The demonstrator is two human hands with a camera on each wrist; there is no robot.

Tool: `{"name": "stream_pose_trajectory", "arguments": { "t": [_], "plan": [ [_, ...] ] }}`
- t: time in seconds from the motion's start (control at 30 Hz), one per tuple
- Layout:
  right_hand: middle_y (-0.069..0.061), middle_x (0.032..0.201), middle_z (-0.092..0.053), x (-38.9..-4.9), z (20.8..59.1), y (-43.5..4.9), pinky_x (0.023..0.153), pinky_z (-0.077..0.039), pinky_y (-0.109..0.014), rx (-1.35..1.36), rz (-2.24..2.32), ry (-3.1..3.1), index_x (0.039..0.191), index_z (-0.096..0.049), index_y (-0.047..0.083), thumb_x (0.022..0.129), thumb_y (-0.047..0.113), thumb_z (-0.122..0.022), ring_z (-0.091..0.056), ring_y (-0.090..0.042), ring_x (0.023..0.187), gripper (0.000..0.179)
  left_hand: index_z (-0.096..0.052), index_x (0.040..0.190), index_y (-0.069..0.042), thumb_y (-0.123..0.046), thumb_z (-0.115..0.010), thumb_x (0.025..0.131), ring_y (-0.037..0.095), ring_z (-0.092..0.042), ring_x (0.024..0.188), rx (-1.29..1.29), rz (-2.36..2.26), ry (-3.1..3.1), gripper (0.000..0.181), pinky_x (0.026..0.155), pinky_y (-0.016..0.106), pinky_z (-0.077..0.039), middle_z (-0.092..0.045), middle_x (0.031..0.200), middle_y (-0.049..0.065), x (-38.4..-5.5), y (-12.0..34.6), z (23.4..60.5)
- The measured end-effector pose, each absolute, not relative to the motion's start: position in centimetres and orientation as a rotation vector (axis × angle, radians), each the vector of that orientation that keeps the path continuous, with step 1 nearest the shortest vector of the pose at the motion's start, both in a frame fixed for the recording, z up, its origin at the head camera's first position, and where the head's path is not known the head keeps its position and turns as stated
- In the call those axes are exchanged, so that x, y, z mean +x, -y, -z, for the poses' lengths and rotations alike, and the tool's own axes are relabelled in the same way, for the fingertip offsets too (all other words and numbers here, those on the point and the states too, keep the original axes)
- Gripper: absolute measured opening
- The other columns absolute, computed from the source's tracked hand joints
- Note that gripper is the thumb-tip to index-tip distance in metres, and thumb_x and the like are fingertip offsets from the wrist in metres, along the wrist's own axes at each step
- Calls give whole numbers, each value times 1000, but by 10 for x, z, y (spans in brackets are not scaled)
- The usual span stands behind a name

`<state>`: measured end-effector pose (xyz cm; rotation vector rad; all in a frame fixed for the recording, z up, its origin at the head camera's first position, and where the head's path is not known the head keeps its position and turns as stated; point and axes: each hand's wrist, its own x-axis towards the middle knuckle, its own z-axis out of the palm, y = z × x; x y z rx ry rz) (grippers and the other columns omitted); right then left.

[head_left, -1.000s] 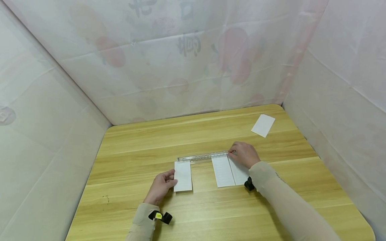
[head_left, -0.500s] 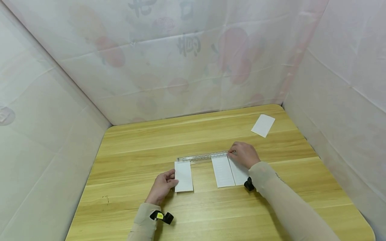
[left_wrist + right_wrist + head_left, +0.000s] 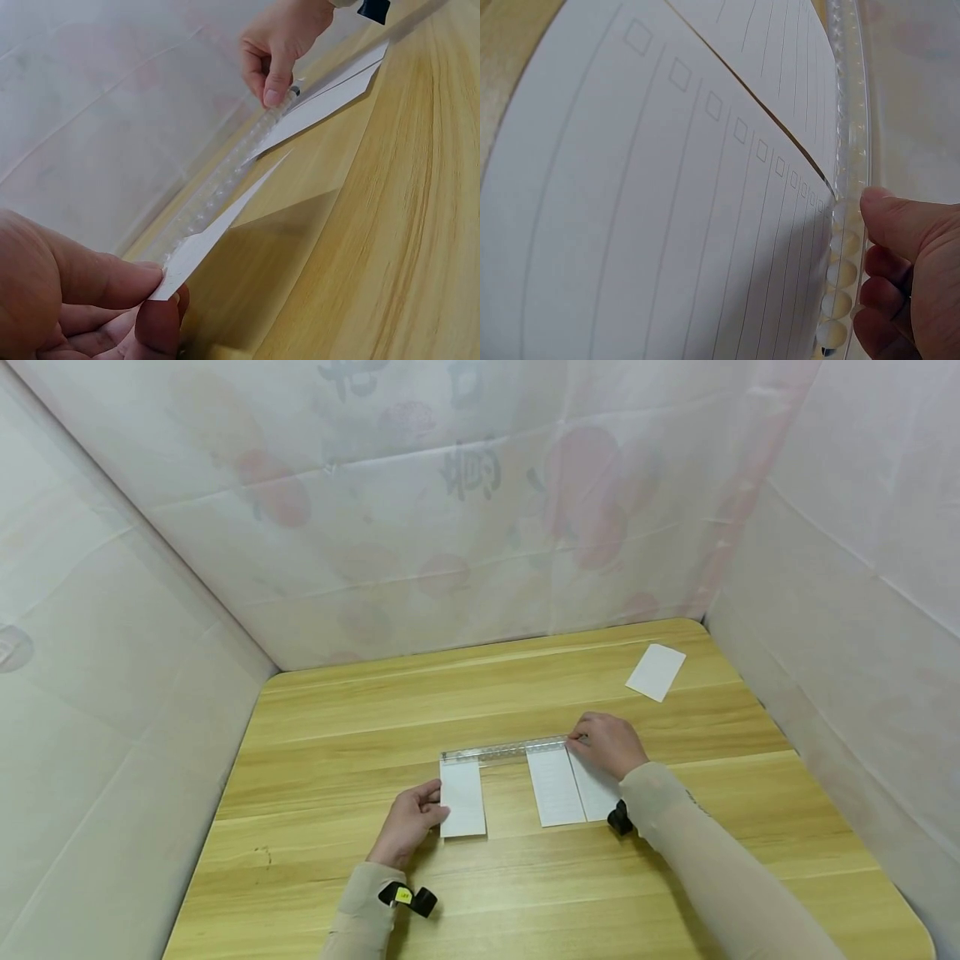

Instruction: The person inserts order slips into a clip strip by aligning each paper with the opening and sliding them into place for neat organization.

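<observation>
My left hand [image 3: 407,820] pinches the left edge of a white paper card [image 3: 463,803], thumb above and fingers below. In the left wrist view this card [image 3: 214,236] is tilted, casting a shadow on the table, and its far edge lies along a clear plastic ruler [image 3: 504,750]. My right hand [image 3: 609,746] pinches the ruler near its right end. Below that end lie two cards side by side, the left card [image 3: 556,787] and the right card [image 3: 595,787], the latter partly hidden by the right hand. The right wrist view shows printed lines and small checkboxes on a card [image 3: 667,195].
One more white card [image 3: 656,672] lies at the back right of the wooden table [image 3: 360,710]. Printed cloth walls [image 3: 450,527] stand along the back and both sides. Each wrist carries a black strap mount [image 3: 408,897].
The left hand has slid its card slightly to the right, and the card's upper edge now meets the ruler. The right hand, the ruler and the other cards have stayed in place.
</observation>
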<state>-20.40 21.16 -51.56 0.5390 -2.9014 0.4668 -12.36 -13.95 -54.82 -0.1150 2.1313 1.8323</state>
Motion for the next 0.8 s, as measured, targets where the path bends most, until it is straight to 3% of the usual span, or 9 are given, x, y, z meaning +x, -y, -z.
{"name": "stream_pose_trajectory", "arguments": {
  "t": [0.23, 0.37, 0.8],
  "plan": [
    [5, 87, -63, -205, 517, -212, 70, -48, -37, 520, -475, 2921, 80, -74, 20, 80, 29, -72, -59, -15, 78, 9, -39, 135, 3, 0, -65, 81, 19, -50, 89, -148, -1825, -2156, 60, 71, 27, -49, -51, 115, 12, -126, 134, 548],
    [5, 86, -63, -205, 517, -212, 70, -48, -37, 515, -479, 2917, 79, -74, 21, 79, 28, -72, -60, -15, 78, 8, -38, 135, 5, -1, -65, 81, 18, -49, 84, -142, -1825, -2172, 60, 66, 26, -48, -52, 110, 12, -128, 132, 548],
    [6, 86, -64, -205, 518, -212, 69, -49, -36, 517, -476, 2900, 78, -74, 20, 79, 28, -72, -59, -14, 77, 8, -47, 129, 5, -5, -64, 83, 17, -51, 78, -235, -1760, -2326, 50, 64, 25, -47, -56, 94, 9, -129, 125, 544]
  ]
}}
